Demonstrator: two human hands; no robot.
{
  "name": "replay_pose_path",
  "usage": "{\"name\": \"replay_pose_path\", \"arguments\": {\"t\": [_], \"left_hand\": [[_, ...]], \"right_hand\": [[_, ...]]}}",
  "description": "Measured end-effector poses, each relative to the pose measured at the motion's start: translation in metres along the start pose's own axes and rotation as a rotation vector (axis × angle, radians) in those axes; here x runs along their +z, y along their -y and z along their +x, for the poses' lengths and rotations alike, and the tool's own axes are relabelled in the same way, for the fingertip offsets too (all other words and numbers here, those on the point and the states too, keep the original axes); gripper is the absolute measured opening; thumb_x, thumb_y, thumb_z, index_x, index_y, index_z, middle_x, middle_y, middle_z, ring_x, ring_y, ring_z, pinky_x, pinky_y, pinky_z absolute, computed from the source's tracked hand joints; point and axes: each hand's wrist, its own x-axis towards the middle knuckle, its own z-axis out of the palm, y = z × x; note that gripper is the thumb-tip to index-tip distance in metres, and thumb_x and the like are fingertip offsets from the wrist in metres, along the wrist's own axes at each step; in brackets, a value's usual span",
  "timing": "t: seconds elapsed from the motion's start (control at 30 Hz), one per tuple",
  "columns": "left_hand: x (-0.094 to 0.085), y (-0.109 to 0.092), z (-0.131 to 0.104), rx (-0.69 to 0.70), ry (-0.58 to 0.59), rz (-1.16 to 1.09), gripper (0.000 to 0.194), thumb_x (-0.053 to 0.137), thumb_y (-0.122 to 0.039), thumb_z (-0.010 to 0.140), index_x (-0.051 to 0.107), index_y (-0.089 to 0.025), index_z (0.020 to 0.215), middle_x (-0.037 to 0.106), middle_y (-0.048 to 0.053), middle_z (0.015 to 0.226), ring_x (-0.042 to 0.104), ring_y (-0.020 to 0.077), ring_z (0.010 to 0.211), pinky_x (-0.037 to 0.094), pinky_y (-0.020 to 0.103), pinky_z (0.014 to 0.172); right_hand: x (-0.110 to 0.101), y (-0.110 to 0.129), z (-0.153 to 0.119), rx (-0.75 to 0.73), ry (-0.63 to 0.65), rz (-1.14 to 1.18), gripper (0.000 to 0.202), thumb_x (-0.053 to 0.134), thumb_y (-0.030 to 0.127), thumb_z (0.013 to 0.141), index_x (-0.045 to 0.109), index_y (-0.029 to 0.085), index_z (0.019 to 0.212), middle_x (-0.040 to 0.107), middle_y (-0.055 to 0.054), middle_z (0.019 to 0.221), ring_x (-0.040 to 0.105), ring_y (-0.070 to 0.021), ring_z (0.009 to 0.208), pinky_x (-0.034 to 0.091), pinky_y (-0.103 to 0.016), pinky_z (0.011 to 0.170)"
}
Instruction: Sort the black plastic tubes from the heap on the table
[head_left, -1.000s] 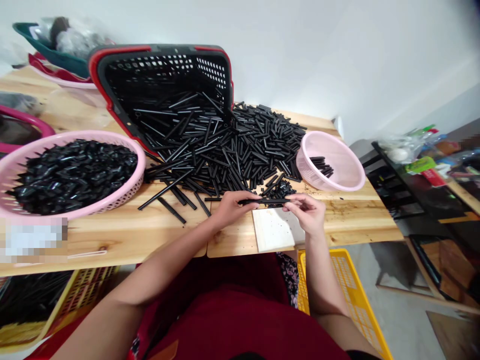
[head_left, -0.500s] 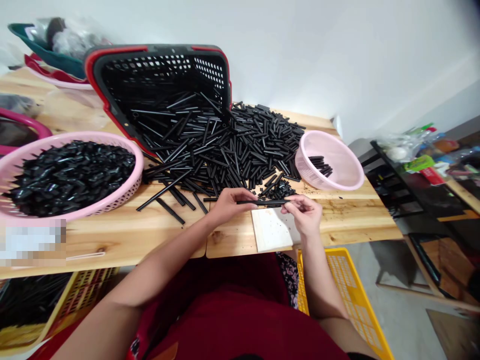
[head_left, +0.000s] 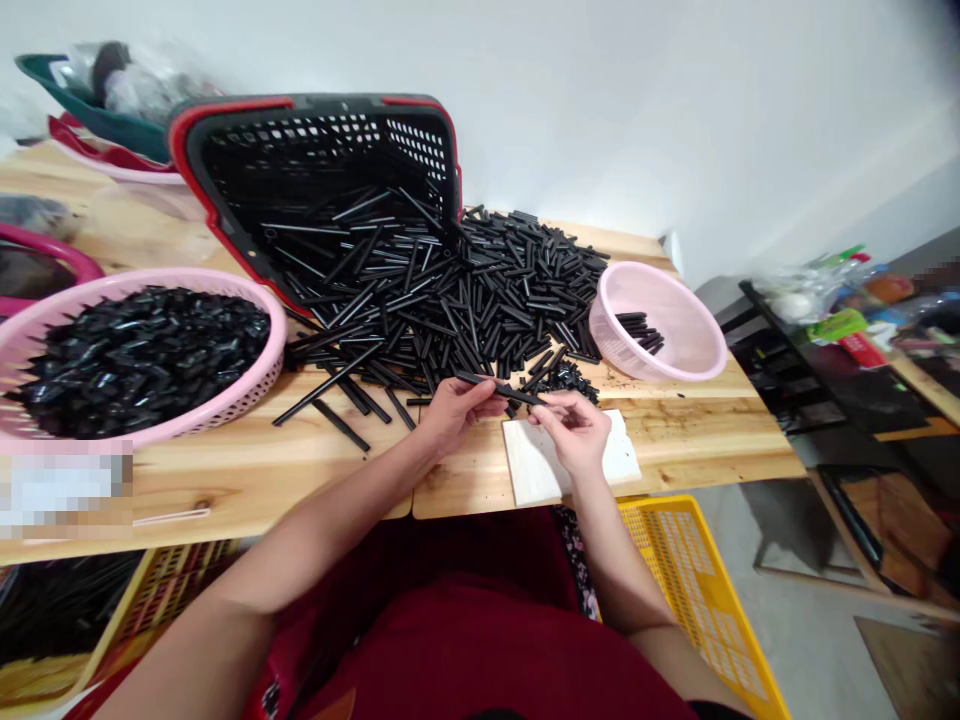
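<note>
A thin black stick [head_left: 517, 396] runs between my two hands over the front of the wooden table, tilted slightly down to the right. My left hand [head_left: 459, 410] is closed around its left part, thumb on top. With thumb and fingertips, my right hand [head_left: 574, 428] pinches its right end. Below my right hand lies a white board [head_left: 536, 468]. Just beyond the hands is a small heap of short black bits [head_left: 568, 380]. A large pile of black sticks [head_left: 480, 290] spreads behind it, spilling from a tipped black basket with red trim [head_left: 315, 130].
At the right, a pink basket [head_left: 690, 330] holds several short black sticks. A wider pink basket [head_left: 274, 330] full of shiny black pieces stands at the left. Below the table edge is a yellow crate [head_left: 697, 560]. The white wall [head_left: 570, 100] rises behind the table [head_left: 705, 440].
My right hand has moved left, closer to my left hand, uncovering more of the white board. The stick has gone from nearly level to tilted down at its right end.
</note>
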Motion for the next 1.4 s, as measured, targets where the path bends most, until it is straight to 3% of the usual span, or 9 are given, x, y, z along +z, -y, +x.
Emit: {"name": "replay_pose_path", "arguments": {"t": [0.2,0.37,0.5,0.83,1.03,1.17,1.23,1.33,1.4], "left_hand": [[0.002,-0.001,-0.001,-0.026,-0.007,-0.073,0.05,0.082,-0.039,0.058,0.066,-0.007,0.092,0.07,0.007,0.081,0.066,0.0093,0.064,0.055,0.019,0.066],[0.002,0.002,0.0,-0.073,-0.009,-0.092,0.048,0.082,-0.04,0.058,0.065,-0.007,0.089,0.07,0.006,0.077,0.066,0.0098,0.063,0.054,0.019,0.064],[0.005,0.007,-0.003,-0.104,0.068,-0.067,0.05,0.084,-0.037,0.055,0.066,-0.008,0.091,0.07,0.006,0.079,0.067,0.0119,0.066,0.055,0.022,0.066],[0.004,0.008,-0.005,-0.058,0.113,-0.034,0.044,0.081,-0.037,0.06,0.067,-0.006,0.087,0.068,0.005,0.071,0.061,0.0077,0.055,0.05,0.018,0.056],[0.006,0.008,-0.008,-0.007,0.234,-0.031,0.043,0.077,-0.04,0.065,0.062,-0.007,0.088,0.064,0.004,0.066,0.061,0.0105,0.057,0.052,0.024,0.062],[0.008,0.004,-0.01,0.06,0.315,0.112,0.045,0.072,-0.046,0.07,0.059,-0.006,0.086,0.063,0.004,0.072,0.06,0.0078,0.061,0.049,0.021,0.063],[0.009,0.002,-0.012,0.093,0.37,0.288,0.047,0.062,-0.053,0.077,0.058,-0.006,0.082,0.061,0.004,0.072,0.058,0.006,0.064,0.047,0.018,0.065],[0.011,0.0,-0.016,0.08,0.45,0.618,0.054,0.043,-0.059,0.086,0.053,-0.007,0.073,0.056,0.003,0.065,0.052,0.0036,0.064,0.042,0.015,0.065],[0.012,0.001,-0.017,0.082,0.427,0.757,0.057,0.031,-0.06,0.09,0.048,-0.009,0.069,0.052,0.001,0.061,0.047,0.0023,0.059,0.038,0.015,0.062]], "right_hand": [[0.002,0.0,0.003,0.082,-0.013,0.018,0.028,0.077,0.034,0.073,0.065,0.011,0.085,0.065,-0.004,0.071,0.064,-0.0118,0.06,0.057,-0.021,0.06],[0.003,0.0,0.001,0.049,-0.014,-0.006,0.026,0.076,0.032,0.073,0.066,0.012,0.086,0.066,-0.005,0.08,0.066,-0.012,0.064,0.057,-0.021,0.062],[0.007,-0.001,-0.002,0.04,0.062,0.035,0.022,0.076,0.028,0.074,0.067,0.012,0.086,0.066,-0.004,0.077,0.065,-0.0114,0.063,0.056,-0.02,0.061],[0.017,-0.011,-0.002,-0.075,0.076,0.033,0.017,0.075,0.023,0.074,0.072,0.015,0.088,0.066,-0.006,0.084,0.062,-0.0103,0.067,0.052,-0.022,0.061],[0.01,-0.026,0.004,0.068,0.242,0.237,0.02,0.075,0.031,0.074,0.072,0.017,0.088,0.062,-0.004,0.08,0.059,-0.0108,0.061,0.052,-0.024,0.053],[0.007,-0.033,0.013,0.188,0.38,0.323,0.051,0.081,0.032,0.065,0.064,0.02,0.112,0.054,0.0,0.077,0.052,-0.0067,0.058,0.042,-0.017,0.045],[0.008,-0.03,0.017,0.25,0.4,0.354,0.063,0.081,0.041,0.064,0.06,0.02,0.12,0.05,0.0,0.075,0.047,-0.005,0.057,0.036,-0.015,0.045],[0.015,-0.021,0.023,0.352,0.343,0.326,0.057,0.07,0.056,0.074,0.064,0.012,0.109,0.044,0.002,0.062,0.035,-0.0023,0.048,0.024,-0.015,0.042],[0.023,-0.013,0.027,0.383,0.231,0.298,0.049,0.069,0.055,0.076,0.065,0.009,0.095,0.037,0.003,0.054,0.029,-0.0015,0.044,0.019,-0.015,0.041]]}}
